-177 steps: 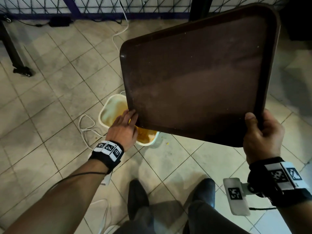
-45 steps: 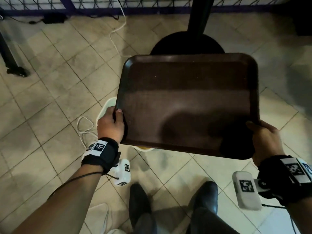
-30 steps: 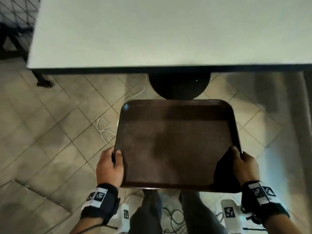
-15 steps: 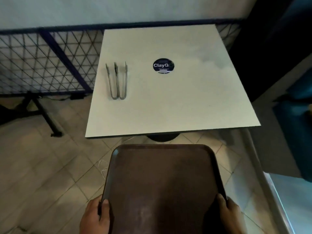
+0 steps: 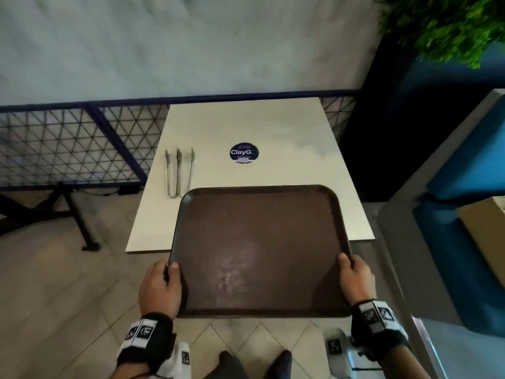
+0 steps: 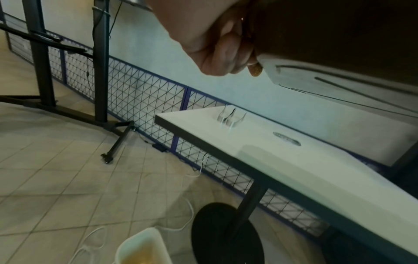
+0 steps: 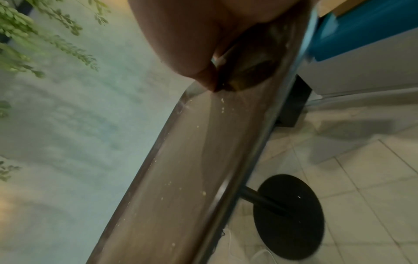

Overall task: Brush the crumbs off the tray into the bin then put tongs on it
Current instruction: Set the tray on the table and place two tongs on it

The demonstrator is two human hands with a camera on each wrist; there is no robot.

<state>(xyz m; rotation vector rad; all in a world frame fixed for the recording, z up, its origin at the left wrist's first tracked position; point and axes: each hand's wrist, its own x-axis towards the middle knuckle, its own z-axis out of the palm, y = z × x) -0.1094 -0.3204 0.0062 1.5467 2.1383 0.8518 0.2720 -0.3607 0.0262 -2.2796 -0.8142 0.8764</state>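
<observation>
left hand (image 5: 159,289) grasps the left rim of the brown tray (image 5: 259,250), thumb on top, fingers curled beneath; right hand (image 5: 355,280) grasps the right rim likewise. the tray is held level in the air, its far half over the near edge of the white table (image 5: 295,127). a few pale crumbs (image 7: 204,192) cling to the tray along its right rim. two metal tongs (image 5: 179,173) lie side by side on the table, just beyond the tray's far left corner. a round dark sticker (image 5: 244,152) sits mid-table. the white bin (image 6: 140,248) stands on the tiled floor beside the table's round black base (image 6: 226,234).
</observation>
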